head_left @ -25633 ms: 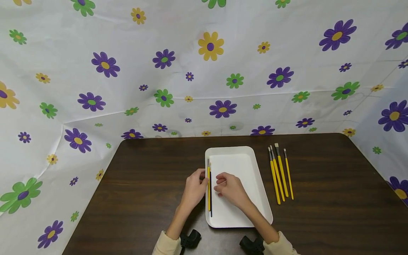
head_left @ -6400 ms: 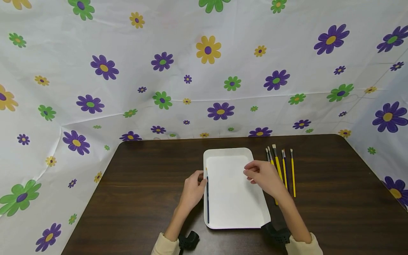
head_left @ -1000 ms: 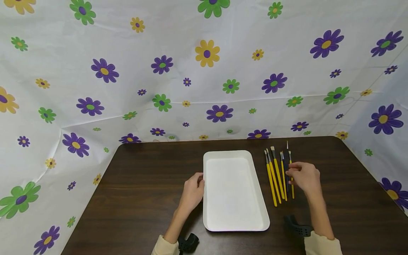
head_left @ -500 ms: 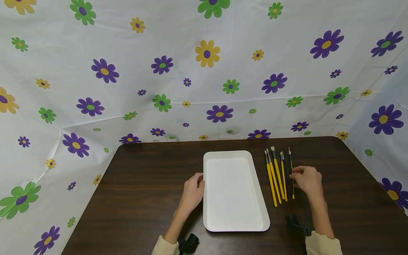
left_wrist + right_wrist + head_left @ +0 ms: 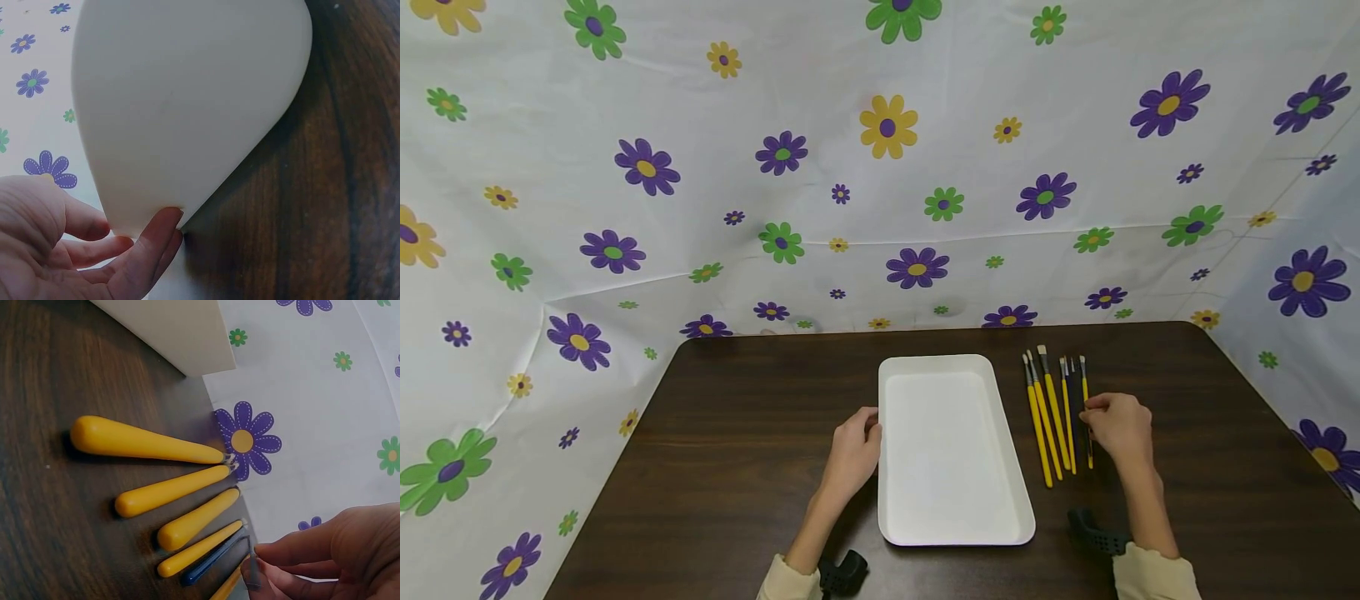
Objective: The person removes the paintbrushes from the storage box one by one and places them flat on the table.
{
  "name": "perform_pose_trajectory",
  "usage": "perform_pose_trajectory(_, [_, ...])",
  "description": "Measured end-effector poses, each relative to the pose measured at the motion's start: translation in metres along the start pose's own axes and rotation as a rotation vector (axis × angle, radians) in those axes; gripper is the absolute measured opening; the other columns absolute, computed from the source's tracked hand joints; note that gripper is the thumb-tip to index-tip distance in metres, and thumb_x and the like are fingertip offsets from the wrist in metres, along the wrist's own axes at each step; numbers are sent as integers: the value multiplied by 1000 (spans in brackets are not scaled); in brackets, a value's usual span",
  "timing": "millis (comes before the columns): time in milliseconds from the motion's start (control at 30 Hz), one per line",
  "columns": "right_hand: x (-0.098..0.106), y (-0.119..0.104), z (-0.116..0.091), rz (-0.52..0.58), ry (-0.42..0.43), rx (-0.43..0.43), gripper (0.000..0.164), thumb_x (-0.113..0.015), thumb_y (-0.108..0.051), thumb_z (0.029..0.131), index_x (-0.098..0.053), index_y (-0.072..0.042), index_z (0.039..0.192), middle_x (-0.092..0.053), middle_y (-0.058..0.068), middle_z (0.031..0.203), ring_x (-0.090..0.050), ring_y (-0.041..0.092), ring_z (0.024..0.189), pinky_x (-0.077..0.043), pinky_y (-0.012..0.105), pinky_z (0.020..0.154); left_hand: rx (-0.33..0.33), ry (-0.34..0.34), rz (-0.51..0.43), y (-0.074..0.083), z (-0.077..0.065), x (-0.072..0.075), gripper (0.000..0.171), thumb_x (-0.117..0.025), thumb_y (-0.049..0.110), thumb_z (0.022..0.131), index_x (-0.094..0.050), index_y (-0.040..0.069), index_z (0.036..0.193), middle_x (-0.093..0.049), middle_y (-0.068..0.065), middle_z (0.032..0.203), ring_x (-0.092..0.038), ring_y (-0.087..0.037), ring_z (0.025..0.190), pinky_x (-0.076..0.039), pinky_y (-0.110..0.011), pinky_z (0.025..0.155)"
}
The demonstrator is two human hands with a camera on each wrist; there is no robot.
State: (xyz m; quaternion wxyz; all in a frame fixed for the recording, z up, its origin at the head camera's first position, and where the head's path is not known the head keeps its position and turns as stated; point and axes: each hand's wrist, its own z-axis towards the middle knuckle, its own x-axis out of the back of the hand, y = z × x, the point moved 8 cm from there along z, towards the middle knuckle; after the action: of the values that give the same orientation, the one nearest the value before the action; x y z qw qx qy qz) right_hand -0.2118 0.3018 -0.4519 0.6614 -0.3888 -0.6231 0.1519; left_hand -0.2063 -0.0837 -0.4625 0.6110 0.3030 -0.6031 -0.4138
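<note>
My left hand point(image 5: 853, 446) holds the left rim of the white tray point(image 5: 955, 450), thumb and fingertips at its edge in the left wrist view. The tray's bottom is bare. At the right, my right hand point(image 5: 1122, 425) pinches a thin dark paintbrush point(image 5: 252, 572) between thumb and fingertips, close over the right end of a row of paintbrushes. That row holds several yellow-handled paintbrushes point(image 5: 1041, 433) and a dark blue one point(image 5: 212, 559), bristles pointing away from me. The rightmost yellow paintbrush point(image 5: 1085, 379) is partly hidden by my right hand.
The dark wooden table point(image 5: 752, 417) carries everything, its far edge meeting a white flowered cloth point(image 5: 820, 100). Both wrists bear black camera mounts point(image 5: 842, 573). The tray's right wall stands close to the leftmost paintbrush.
Long before, the tray held a yellow and a dark paintbrush; now none lie in it. Over the last second, my right hand has lowered the dark paintbrush toward me. The left hand stays put.
</note>
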Motion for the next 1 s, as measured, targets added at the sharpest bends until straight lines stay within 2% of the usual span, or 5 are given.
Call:
perform_pose_trajectory(333, [2,-4,-2,-8,32,30,27,-63,-4,100,-67,20,111,-70,17,73,-65,23,61,-47,33,52,4,-10,-2,0,0,0,31,-49,1,105,-60,-12,130,-69,-21,110,-68,-24,80,-54,-27,55])
perform_pose_trajectory(500, [3,-8,-3,-2,40,45,30,-60,-8,102,-67,20,113,-70,18,76,-66,26,64,-47,33,53,3,-6,5,-1,0,0,31,-49,2,105,-61,-11,130,-69,-20,110,-67,-22,79,-54,-27,56])
perform_pose_trajectory(700, [6,-11,-5,-10,54,57,32,-58,-10,103,-68,18,111,-70,17,77,-64,21,63,-48,33,53,-17,11,24,0,0,2,30,-51,1,104,-62,-11,128,-70,-19,108,-66,-19,78,-54,-28,61])
perform_pose_trajectory(833, [8,-13,-5,-8,63,64,32,-57,-11,103,-68,18,110,-70,17,77,-63,20,62,-48,33,53,-26,17,35,0,0,2,28,-52,1,103,-63,-10,127,-71,-18,107,-66,-20,80,-54,-29,65])
perform_pose_trajectory(1000, [6,-20,-8,9,48,80,34,-56,-12,105,-66,19,115,-70,22,85,-66,24,68,-51,31,54,-22,25,63,0,0,2,28,-52,2,103,-64,-11,126,-71,-18,107,-68,-22,83,-56,-32,68])
